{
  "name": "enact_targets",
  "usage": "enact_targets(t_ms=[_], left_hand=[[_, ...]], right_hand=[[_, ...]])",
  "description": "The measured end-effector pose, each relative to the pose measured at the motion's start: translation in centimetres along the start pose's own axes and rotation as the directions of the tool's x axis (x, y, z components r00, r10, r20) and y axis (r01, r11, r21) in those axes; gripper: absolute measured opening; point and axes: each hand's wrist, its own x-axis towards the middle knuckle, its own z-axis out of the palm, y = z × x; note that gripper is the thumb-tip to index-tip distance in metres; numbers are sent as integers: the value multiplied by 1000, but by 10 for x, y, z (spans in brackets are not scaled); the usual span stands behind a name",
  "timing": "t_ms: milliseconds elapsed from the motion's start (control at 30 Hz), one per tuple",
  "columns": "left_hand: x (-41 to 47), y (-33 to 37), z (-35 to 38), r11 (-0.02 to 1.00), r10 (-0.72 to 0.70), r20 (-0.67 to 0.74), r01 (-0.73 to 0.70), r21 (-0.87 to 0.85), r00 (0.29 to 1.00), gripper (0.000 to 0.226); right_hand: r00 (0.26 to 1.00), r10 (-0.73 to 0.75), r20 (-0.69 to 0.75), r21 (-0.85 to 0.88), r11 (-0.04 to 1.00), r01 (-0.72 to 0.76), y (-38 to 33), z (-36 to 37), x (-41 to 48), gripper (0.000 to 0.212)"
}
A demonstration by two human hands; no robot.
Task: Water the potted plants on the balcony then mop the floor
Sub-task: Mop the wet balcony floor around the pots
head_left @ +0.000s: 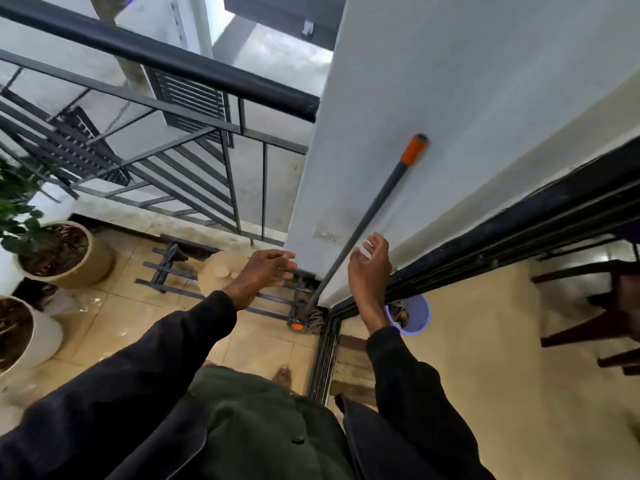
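A mop (367, 216) with a grey pole and orange grip leans against the white wall corner, its stringy head (313, 320) on the tiled balcony floor. My right hand (369, 268) is open just right of the pole, fingers spread, close to it but not gripping. My left hand (265, 271) hovers open to the left of the pole, holding nothing. Two potted plants stand at the left: a tan pot (69, 258) with green leaves and a white pot (31, 337) below it.
A dark metal railing (173, 64) borders the balcony. A low metal rack (166, 268) and a round beige object (221, 271) lie near the corner. A purple bucket (415, 317) sits inside past the sliding-door track (325, 355); dark chair legs (595, 320) stand at right.
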Motion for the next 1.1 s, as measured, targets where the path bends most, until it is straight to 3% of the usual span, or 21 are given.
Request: enact_targets(t_ms=[333, 400, 500, 633, 733, 867, 1100], left_hand=[[10, 14, 19, 998, 12, 50, -15, 65, 999, 34], [18, 18, 18, 996, -8, 65, 2, 85, 998, 34], [33, 20, 21, 993, -23, 98, 11, 115, 995, 34], [52, 16, 22, 990, -48, 135, 29, 136, 990, 33], [61, 13, 26, 988, -67, 168, 41, 149, 983, 32], [63, 6, 38, 982, -68, 276, 15, 188, 959, 35], [41, -19, 95, 913, -57, 420, -123, 390, 906, 66]], right_hand=[[991, -89, -99, -9, 996, 89, -28, 18, 76, 73], [993, -31, -116, 49, 998, 36, -32, 25, 94, 67], [986, 8, -168, 82, 997, 6, -29, 30, 110, 42], [993, -63, -96, 75, 995, 70, -22, 31, 109, 18], [996, -74, -50, 175, 981, 82, -11, 28, 91, 29], [988, 5, -157, 236, 971, 33, 2, 16, 57, 38], [986, -103, -130, 175, 977, 125, -17, -2, 13, 35]])
